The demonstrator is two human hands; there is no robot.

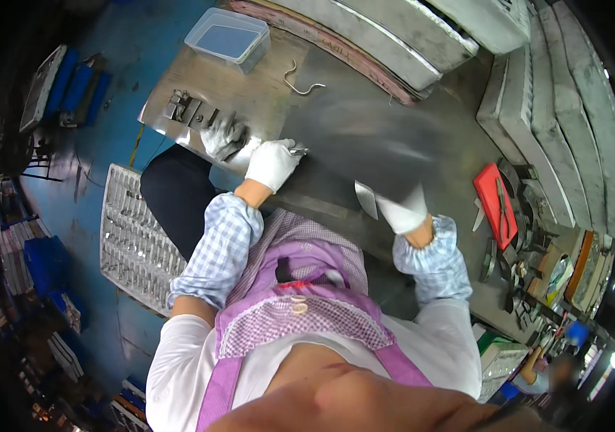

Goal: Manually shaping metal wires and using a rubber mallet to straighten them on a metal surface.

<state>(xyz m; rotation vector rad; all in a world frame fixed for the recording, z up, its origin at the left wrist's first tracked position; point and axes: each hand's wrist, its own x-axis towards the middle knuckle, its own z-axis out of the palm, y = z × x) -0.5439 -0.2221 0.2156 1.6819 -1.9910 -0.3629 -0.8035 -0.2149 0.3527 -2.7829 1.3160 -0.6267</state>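
While a pocketed tray (106,223) stands beyond the table's (260,90) near left corner, a metal fixture (191,109) lies just inside that corner and a clear box (227,39) sits at the far left corner. Right of the fixture, by the near edge, is a grey heap (224,137), too blurred to name; keeping the left wrist clear of it should leave the grip steadier.

By the near edge, the left hand (271,165) has its gloved fingers closed on a small metal piece (298,151), one end showing at the fingertips. A pinch well back from that end, with the wrist resting low, would probably hold it firmest. The bent rod (301,85) lies toward the far edge, well out of the way.

Farther right, a flat strip (366,199) stands tilted near the near edge, just beside the right hand (403,212). That hand's fingers are lost in blur, so I cannot tell how far open they are or whether they hold the strip. Slower strokes and fingertips off the strip's edge seem wise. The red tray (486,184), toward the right edge, is best left there, clear of the right elbow.
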